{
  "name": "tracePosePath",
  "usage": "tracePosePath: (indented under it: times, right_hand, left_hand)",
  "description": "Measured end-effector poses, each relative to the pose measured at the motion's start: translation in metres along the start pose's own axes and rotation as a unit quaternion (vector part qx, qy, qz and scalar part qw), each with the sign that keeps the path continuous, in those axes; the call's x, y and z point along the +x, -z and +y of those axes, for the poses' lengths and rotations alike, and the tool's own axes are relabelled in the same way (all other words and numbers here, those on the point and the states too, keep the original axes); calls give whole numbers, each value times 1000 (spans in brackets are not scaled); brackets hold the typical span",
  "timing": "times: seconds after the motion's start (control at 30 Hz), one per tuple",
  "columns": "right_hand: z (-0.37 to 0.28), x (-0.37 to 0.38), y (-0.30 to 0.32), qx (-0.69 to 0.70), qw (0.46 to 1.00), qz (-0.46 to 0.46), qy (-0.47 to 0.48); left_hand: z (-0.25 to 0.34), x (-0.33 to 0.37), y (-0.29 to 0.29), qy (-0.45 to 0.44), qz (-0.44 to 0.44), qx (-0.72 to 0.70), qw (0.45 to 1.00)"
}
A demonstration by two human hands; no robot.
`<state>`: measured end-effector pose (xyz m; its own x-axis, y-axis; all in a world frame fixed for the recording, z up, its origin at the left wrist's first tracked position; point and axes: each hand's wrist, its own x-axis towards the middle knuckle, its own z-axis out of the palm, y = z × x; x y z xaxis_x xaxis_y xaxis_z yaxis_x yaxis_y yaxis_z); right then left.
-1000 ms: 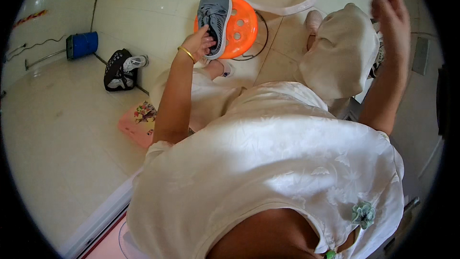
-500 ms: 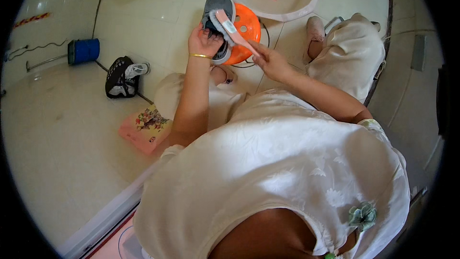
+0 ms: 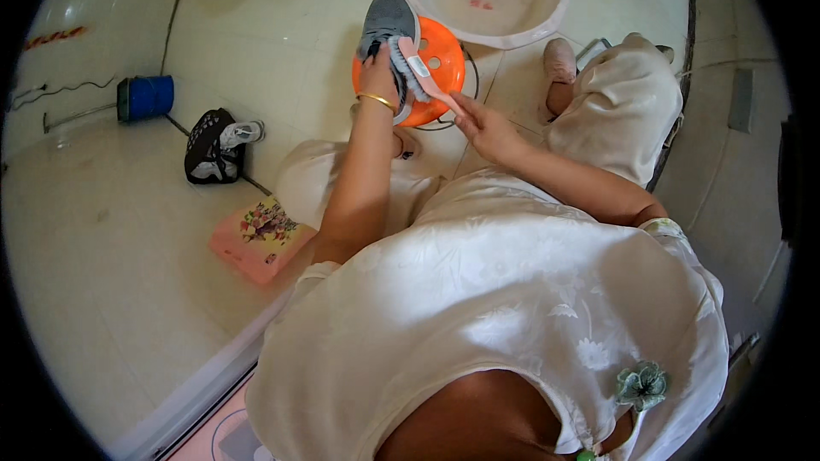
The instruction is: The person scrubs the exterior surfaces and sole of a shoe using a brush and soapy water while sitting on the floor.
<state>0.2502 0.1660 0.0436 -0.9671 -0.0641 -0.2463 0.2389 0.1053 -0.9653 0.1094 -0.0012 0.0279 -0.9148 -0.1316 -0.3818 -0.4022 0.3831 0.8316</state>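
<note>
A grey sneaker (image 3: 389, 19) with a pale sole rests over the orange stool (image 3: 444, 77), toe pointing away from me. My left hand (image 3: 377, 81) grips it near its opening and dark laces; some of its fingertips are hidden. In my right hand (image 3: 491, 132) is the handle of a pink scrub brush (image 3: 427, 81). The brush's pale bristles lie against the right side of the shoe, close by my left fingers.
A pale basin (image 3: 512, 13) of water stands beyond the stool. On the left floor are a black bag (image 3: 209, 154) with another shoe in it, a pink package (image 3: 260, 243) and a blue cylinder (image 3: 145, 98). My right foot (image 3: 559, 61) is right of the stool.
My left hand has turned from palm up to reaching over the shoe's opening. The sneaker has rolled to show more of its upper. The brush has shifted slightly nearer and to the right.
</note>
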Motion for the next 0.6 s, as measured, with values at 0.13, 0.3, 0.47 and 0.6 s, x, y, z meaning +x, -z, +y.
tracePosePath:
  times: [0.13,0.3,0.47,0.6]
  right_hand:
    - [17,-10,-9,-50,999,7,20]
    - [3,-3,-4,-98,992,22,78]
    - [-12,78,2,-242,968,67,3]
    - [-18,61,-8,-225,971,67,49]
  left_hand:
    - [2,6,6,124,-16,-420,899]
    - [22,-14,2,132,3,-482,866]
    - [-19,12,2,100,-49,-520,847]
    - [-33,11,2,2,-115,-433,894]
